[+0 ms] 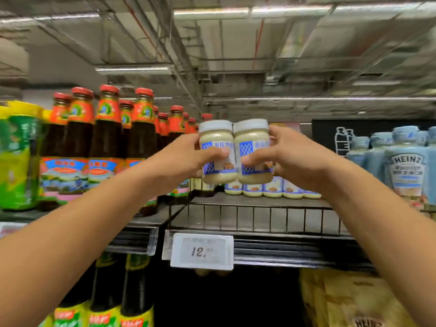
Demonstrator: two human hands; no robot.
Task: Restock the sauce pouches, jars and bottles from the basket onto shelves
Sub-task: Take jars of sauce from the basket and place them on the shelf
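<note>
Two pale cream jars with white lids and blue-white labels are held side by side, touching, above the top shelf. My left hand grips the left jar. My right hand grips the right jar. Both jars hang in the air, a little in front of a row of matching jars that stands at the back of the shelf. The basket is out of view.
Dark sauce bottles with red caps crowd the shelf to the left. Pale blue Heinz bottles stand to the right. A wire rail and a price tag run along the shelf front. More bottles and pouches fill the shelf below.
</note>
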